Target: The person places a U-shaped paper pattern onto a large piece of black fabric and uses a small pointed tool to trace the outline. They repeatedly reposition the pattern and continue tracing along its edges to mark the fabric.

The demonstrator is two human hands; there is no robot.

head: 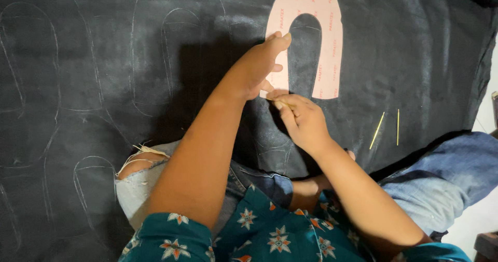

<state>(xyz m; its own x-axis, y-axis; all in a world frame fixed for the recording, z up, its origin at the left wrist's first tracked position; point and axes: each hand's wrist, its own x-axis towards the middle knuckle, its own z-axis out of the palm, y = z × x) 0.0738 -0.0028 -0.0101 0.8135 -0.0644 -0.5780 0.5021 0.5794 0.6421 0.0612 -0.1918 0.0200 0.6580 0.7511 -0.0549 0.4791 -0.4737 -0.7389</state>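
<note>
Left hand (257, 67) lies flat, fingers spread, pressing the pink U-shaped pattern template (327, 39) onto the black leather sheet (104, 86). Right hand (301, 119) — grip narrow, pinched on a thin yellow marking stick (280, 102) — touches the template's lower left end. Two spare yellow sticks (386, 127) lie nearby.
</note>
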